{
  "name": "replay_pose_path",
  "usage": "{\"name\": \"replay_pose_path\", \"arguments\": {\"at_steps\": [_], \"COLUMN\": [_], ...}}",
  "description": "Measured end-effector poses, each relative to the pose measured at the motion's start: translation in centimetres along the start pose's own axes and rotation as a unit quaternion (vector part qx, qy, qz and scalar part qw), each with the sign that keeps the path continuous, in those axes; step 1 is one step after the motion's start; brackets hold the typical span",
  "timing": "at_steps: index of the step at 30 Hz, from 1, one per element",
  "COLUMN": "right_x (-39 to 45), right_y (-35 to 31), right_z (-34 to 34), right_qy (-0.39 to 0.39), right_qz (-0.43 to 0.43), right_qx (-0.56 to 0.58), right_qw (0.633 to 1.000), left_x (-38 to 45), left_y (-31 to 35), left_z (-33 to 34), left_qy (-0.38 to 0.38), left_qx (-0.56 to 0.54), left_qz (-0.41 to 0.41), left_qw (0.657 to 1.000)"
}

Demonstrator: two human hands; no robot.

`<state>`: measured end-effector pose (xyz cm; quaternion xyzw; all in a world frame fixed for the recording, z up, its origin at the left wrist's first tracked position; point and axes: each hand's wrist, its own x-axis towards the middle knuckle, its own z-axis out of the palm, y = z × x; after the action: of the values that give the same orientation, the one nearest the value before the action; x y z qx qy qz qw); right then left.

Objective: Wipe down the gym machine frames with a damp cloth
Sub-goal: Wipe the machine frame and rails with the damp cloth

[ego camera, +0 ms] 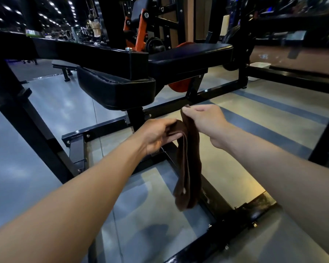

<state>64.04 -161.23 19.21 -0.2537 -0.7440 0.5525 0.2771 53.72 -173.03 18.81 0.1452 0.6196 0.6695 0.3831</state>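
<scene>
Both hands, left hand point(158, 134) and right hand point(205, 123), pinch the brown cloth point(188, 164) at its top, its long axis hanging vertically above the black base frame point(215, 196), right grip higher.

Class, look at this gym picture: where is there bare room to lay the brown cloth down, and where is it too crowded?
Free: the grey floor left of the black pad, and the floor patch between the frame bars on the right. Crowded: below the cloth, held by the left hand and right hand, where bars and bolts meet.
</scene>
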Motion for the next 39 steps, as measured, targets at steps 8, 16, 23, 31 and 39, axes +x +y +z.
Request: {"name": "replay_pose_path", "arguments": {"at_steps": [8, 16, 23, 31, 39], "right_x": [-1.1, 1.1, 0.7, 1.6, 1.6], "right_y": [-0.1, 2.7, 4.0, 2.1, 1.6], "right_z": [0.0, -4.0, -3.8, -4.4, -4.4], "right_qy": [-0.101, -0.021, -0.233, -0.087, -0.236], "right_qz": [-0.115, 0.193, 0.238, 0.1, 0.055], "right_qx": [-0.092, 0.165, 0.156, 0.159, 0.007], "right_qw": [0.984, 0.967, 0.93, 0.978, 0.97], "left_x": [0.5, 0.3, -0.7, -0.3, -0.4], "left_y": [0.1, -0.1, 0.3, 0.3, -0.1], "left_z": [1.7, 2.3, 2.2, 0.7, 0.5], "left_qy": [0.021, 0.023, -0.065, 0.016, 0.025], "left_qx": [0.048, 0.045, 0.018, -0.004, 0.022], "left_qz": [0.051, 0.105, 0.123, 0.105, 0.132], "left_qw": [0.997, 0.993, 0.99, 0.994, 0.991]}}
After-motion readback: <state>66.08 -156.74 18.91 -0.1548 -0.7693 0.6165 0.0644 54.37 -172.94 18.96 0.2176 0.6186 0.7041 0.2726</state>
